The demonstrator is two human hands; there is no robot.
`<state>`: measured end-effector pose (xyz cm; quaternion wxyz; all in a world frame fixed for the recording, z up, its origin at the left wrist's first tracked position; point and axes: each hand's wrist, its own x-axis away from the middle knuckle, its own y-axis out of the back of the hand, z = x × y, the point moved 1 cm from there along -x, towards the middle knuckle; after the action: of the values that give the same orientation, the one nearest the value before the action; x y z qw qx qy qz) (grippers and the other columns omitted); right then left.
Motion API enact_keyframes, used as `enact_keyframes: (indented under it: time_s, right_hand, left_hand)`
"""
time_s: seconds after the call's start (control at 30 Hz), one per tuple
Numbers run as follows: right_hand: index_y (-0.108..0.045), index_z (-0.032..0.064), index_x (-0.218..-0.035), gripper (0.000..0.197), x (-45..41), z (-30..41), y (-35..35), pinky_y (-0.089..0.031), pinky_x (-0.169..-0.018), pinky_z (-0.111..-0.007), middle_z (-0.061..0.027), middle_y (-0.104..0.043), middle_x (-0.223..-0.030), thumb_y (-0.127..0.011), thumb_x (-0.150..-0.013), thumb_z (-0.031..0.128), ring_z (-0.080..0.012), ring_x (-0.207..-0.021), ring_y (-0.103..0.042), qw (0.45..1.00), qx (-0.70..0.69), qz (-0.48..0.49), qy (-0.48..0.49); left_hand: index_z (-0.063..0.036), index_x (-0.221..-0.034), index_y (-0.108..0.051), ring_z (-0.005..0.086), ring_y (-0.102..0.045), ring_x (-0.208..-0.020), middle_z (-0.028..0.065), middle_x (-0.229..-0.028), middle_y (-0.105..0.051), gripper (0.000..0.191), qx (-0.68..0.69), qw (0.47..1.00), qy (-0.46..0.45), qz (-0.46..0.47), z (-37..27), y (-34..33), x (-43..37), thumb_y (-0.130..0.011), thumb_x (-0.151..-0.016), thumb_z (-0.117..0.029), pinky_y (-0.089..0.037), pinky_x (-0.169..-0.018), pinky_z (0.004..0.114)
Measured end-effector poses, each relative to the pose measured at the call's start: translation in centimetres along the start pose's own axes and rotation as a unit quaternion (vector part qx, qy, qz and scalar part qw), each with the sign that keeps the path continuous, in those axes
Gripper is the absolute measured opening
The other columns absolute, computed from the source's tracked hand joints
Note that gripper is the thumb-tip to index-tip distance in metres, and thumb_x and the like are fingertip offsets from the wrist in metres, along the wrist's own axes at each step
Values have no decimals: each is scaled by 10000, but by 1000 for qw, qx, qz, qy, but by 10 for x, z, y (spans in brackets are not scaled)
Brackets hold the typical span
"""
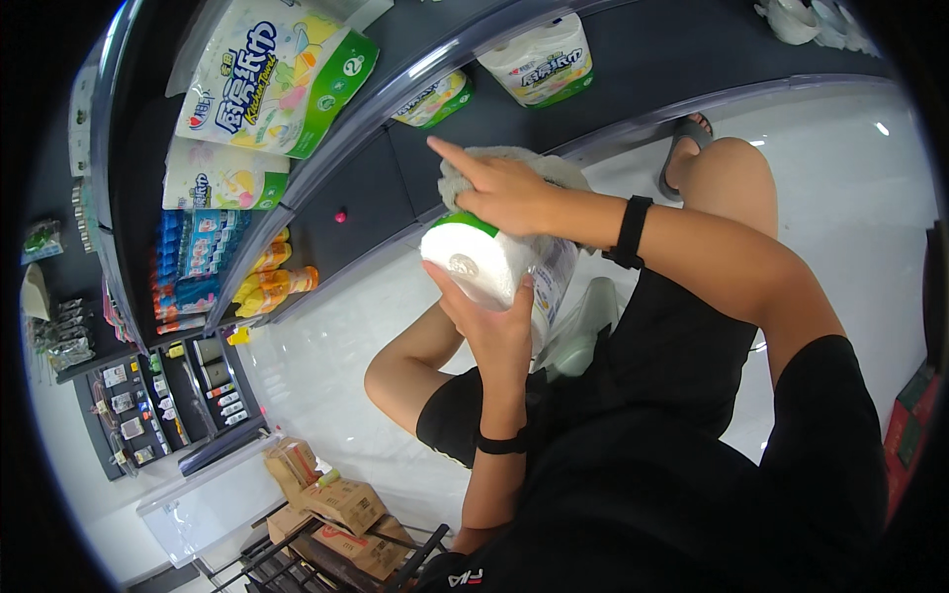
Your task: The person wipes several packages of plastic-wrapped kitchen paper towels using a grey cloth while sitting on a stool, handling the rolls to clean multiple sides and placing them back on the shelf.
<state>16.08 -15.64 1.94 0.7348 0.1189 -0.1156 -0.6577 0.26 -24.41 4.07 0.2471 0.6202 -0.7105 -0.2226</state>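
Observation:
My left hand (485,319) grips a plastic-wrapped pack of white kitchen towel rolls (474,256) from below, fingers and thumb spread on its end. The pack has a green band and is tilted in front of my knees. Above it, my right hand (511,194) holds a grey cloth (454,181) bunched against the pack's upper side, with the index finger stretched out towards the shelf. Part of the cloth hangs behind my right wrist. The pack's far side is hidden by my right hand and the cloth.
A dark bottom shelf (345,256) carries another kitchen towel pack (541,63), a small pink object (341,216) and yellow bottles (270,290). The shelf above holds a large towel pack (274,81) and blue bottles (196,244). Cardboard boxes (345,504) are stacked at lower left.

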Motion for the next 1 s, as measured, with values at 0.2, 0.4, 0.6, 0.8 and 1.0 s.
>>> enact_keyframes:
  time_s: [0.2,0.4,0.6,0.8,1.0]
  right_hand:
    - [-375,99,-1546,761,24,14,-33,-456,-943,-479,-213,-604,-1177,-572,-812,58,-387,-1077,-566,972,12,-50,230]
    - [-272,47,-1587,885,19,13,-42,-420,-1014,-462,-211,-547,-1175,-684,-806,102,-372,-1122,-535,974,11,31,225]
    - [-200,44,-1607,979,5,-14,-27,-403,-1067,-445,-217,-535,-1222,-721,-781,106,-369,-1183,-519,974,84,25,208]
    - [-213,38,-1600,969,3,-19,-36,-389,-1086,-453,-234,-532,-1259,-713,-774,104,-379,-1212,-501,974,100,33,203]
    - [-206,54,-1606,932,13,-8,-47,-376,-1096,-461,-251,-515,-1288,-688,-811,126,-412,-1223,-482,950,97,1,297]
  left_hand:
    - [3,-1592,-103,358,-459,-1339,244,-1441,-412,1021,211,978,2,4,32,10,-22,-766,-827,-135,-396,-1109,432]
    - [4,-1505,-284,301,-564,-1282,191,-1413,-505,655,469,871,134,65,49,29,-38,-544,-905,-29,-494,-1053,414]
    - [11,-1486,-328,316,-590,-1252,204,-1400,-528,585,456,877,140,61,38,44,-41,-589,-984,-137,-516,-1028,445]
    - [10,-1514,-292,288,-535,-1286,200,-1420,-498,690,419,901,109,14,25,56,-35,-673,-956,-131,-441,-1069,411]
    - [10,-1540,-255,280,-501,-1299,200,-1439,-480,752,387,915,113,-29,25,57,-32,-698,-959,-168,-403,-1089,408]
